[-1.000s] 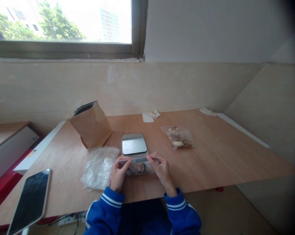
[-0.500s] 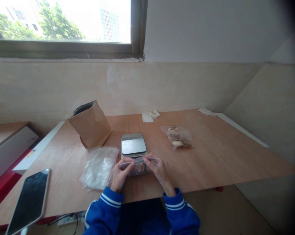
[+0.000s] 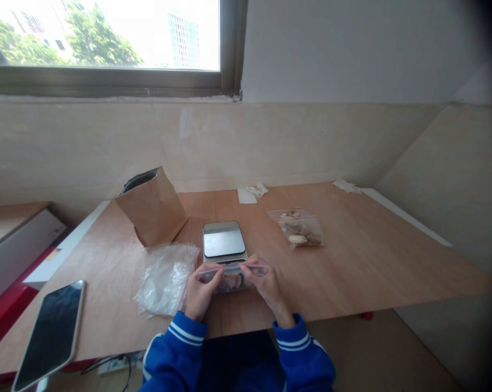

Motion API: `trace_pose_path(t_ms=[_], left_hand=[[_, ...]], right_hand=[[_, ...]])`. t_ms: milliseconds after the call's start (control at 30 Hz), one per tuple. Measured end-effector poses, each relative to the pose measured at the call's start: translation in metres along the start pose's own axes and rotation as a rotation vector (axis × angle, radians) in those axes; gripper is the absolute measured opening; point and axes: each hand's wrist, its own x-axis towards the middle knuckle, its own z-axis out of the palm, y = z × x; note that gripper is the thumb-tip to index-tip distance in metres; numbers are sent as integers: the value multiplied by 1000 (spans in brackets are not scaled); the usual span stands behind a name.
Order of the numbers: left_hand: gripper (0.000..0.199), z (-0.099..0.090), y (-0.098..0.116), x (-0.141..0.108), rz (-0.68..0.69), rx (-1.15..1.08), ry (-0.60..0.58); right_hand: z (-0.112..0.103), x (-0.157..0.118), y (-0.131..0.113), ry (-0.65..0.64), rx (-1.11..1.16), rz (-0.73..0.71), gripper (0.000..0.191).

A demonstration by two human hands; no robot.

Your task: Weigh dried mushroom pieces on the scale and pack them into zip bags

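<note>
Between my hands is a clear zip bag (image 3: 231,281) with brownish, lumpy pieces inside. My left hand (image 3: 204,288) pinches the bag's top edge on the left side. On the other side, my right hand (image 3: 266,283) pinches the same edge between thumb and finger. Just beyond the bag lies a kitchen scale (image 3: 223,239) with a shiny square plate; its front part is partly hidden by the bag and fingers. A stack of flat clear zip bags (image 3: 166,280) rests beside my left hand.
A brown paper bag (image 3: 153,209) stands tilted at the back left. Another filled zip bag (image 3: 301,231) lies to the right of the scale. A phone or tablet (image 3: 52,332) sits at the table's left front edge. Crumpled tissue (image 3: 257,190) lies near the wall.
The fingers along the bag's top edge have shifted very slightly, and the edge looks straighter between them. Everything else stays in place.
</note>
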Motion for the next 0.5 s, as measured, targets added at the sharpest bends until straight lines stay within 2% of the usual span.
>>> trace_pose_path(t_ms=[267, 500], left_hand=[[20, 0, -1, -1, -2, -19, 0], [20, 2, 4, -3, -37, -98, -110]], right_hand=[[2, -1, 3, -23, 34, 51, 15], [1, -1, -3, -83, 80, 98, 18]])
